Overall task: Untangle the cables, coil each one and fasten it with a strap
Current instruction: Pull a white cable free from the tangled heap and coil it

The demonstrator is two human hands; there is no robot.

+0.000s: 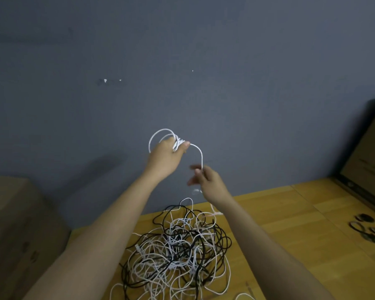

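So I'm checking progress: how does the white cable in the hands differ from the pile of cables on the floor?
The white cable is held up in neat loops by the left hand; the pile lies loose and tangled on the wooden floor. The held cable is white only, while the pile mixes white and black. The right hand pinches the held cable's free run. Both are thin cords without straps.

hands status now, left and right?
Left hand: gripping the coiled loops of the white cable, raised above the tangled pile.
Right hand: pinching the same cable's free run below the coil.
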